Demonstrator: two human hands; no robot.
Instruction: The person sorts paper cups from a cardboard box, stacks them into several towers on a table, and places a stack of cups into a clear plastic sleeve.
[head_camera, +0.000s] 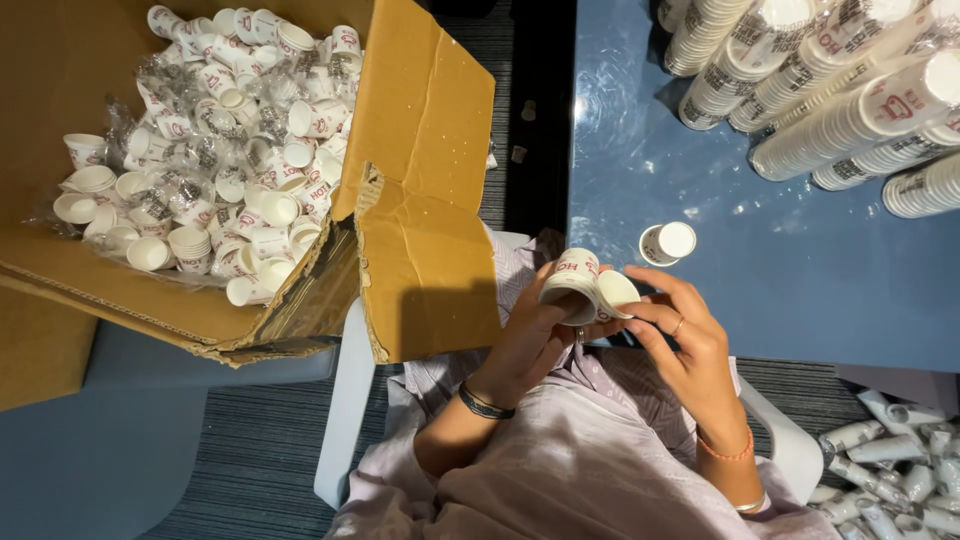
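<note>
Below, both hands (610, 330) clasp white paper cups (590, 288) with red print beside the open cardboard box (420, 200).

The small paper cups (585, 285) between the left hand (530, 340) and the right hand (690, 345) look matt white with red print, smooth-walled. At one o'clock from them a single paper cup (667, 243) stands on the blue table (780, 300), whose top is glossy and mirrors the light. At one o'clock on that table lie long stacked cups (830, 90), the same matt paper. At ten o'clock the cardboard box (425, 200) is brown, dull, torn rough at its flap, and holds loose cups (230, 150) among crinkled clear plastic wrap. The lap wears soft, creased lilac cloth (570, 470). The floor (260, 450) is ribbed grey carpet.
</note>
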